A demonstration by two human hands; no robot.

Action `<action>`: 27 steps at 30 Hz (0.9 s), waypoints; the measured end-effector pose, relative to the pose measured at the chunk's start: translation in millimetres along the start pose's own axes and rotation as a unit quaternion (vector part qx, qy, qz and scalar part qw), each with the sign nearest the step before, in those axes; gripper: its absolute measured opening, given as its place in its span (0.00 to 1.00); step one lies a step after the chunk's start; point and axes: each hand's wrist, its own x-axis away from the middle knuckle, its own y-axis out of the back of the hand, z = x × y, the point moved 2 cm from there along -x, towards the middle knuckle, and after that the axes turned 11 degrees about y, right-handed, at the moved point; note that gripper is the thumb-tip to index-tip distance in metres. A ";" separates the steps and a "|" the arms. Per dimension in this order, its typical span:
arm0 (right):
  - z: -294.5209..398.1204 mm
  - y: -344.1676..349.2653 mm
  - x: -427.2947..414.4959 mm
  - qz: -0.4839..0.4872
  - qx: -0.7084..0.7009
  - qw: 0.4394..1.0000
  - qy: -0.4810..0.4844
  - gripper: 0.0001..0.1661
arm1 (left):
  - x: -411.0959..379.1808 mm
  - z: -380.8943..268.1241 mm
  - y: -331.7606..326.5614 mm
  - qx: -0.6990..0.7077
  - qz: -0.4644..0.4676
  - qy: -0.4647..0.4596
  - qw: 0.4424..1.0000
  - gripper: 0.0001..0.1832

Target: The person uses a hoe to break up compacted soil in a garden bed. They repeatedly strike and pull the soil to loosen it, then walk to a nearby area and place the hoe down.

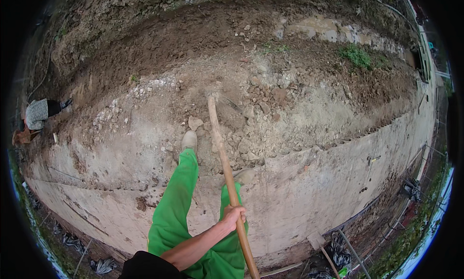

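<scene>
My left hand (235,217) is closed around the long wooden handle (226,163) of a pick-like digging tool. The handle slants from the bottom edge, past my green trousers, up to the rubble in the middle. At its far end a dusty metal head (232,104) lies low against loose soil and broken stones (246,145); its exact shape is hard to tell. My right hand is out of view. One of my boots (189,140) stands left of the handle beside a flat stone (195,123), the other (244,176) just right of it.
A pale slab edge (326,184) with a scalloped rim runs along the rubble. Beyond lie a muddy trench and a puddle (319,28). At far left a person (37,114) bends over. A shovel (316,240), metal bars and black plastic lie at lower right.
</scene>
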 end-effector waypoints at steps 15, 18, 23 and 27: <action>223.7 46.0 -218.3 -0.035 -0.188 0.955 0.228 0.14 | 136.7 -289.7 -89.4 -0.068 -0.006 -0.408 0.911 0.09; 199.5 19.7 -216.2 0.007 -0.246 0.942 0.226 0.12 | 58.7 -274.5 -62.5 -0.138 -0.107 -0.383 0.907 0.06; 102.2 55.0 -24.9 0.122 -0.506 0.853 0.031 0.08 | -11.7 -96.6 -35.9 -0.172 -0.132 -0.176 0.960 0.06; -11.7 -40.7 25.7 0.084 -0.442 0.889 -0.085 0.16 | -8.4 2.7 -26.2 -0.131 -0.102 -0.107 0.980 0.08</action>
